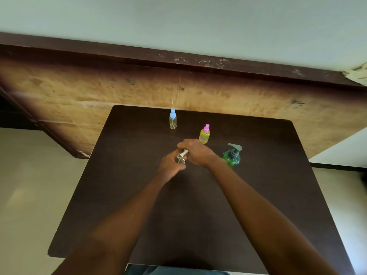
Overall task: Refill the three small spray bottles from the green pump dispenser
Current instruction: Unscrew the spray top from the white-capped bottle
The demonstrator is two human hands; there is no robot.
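In the head view, the clear spray bottle (pixel 180 159) may tip and spill on the worktop (pixel 198 215) if its sprayer top (pixel 185 152) jerks loose, since the left hand (pixel 171 165) clasps its body while the right hand (pixel 196 152) pinches that top with curled fingers (pixel 183 144), both forearms stretched forward, the green pump dispenser (pixel 232 158) just right of them.

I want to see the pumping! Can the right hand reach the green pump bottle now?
Probably yes: the green pump bottle stands beside the right hand, nothing between them. But that hand grips the top of the small bottle, so it must let go first.
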